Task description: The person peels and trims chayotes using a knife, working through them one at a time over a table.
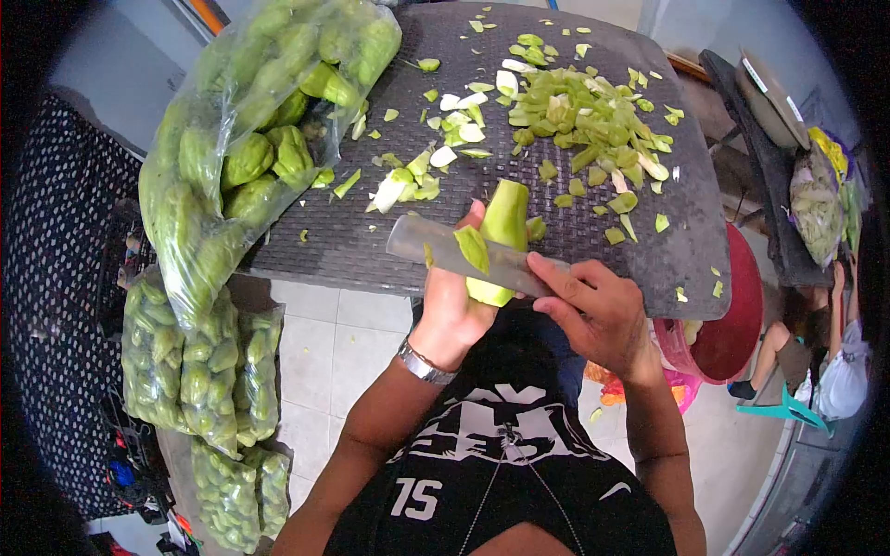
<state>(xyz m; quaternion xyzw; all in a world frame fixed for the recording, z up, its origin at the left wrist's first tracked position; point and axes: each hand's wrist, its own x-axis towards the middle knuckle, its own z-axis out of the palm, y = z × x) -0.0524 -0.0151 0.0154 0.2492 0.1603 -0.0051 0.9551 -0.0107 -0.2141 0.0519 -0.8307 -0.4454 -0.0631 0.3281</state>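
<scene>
My left hand (454, 310) wraps round a pale green, partly peeled chayote (505, 213), held tilted at the near edge of the dark woven-top table (343, 250). In my right hand (598, 310) is a broad-bladed knife (417, 239), its blade lying across the chayote and pointing left. A slice of green peel (472, 248) clings to the flat of the blade. The knife's handle is mostly hidden by my right fingers. Beyond my hands, a heap of green peelings (565, 111) covers the table's right side, with whiter cut pieces (459, 125) left of it.
A large clear plastic bag of whole chayotes (246, 167) lies over the table's left side. Smaller filled bags (185, 361) stand below it. At the right are a red tub (732, 315), a bench with a bag of greens (816, 208) and another person's arm (771, 357).
</scene>
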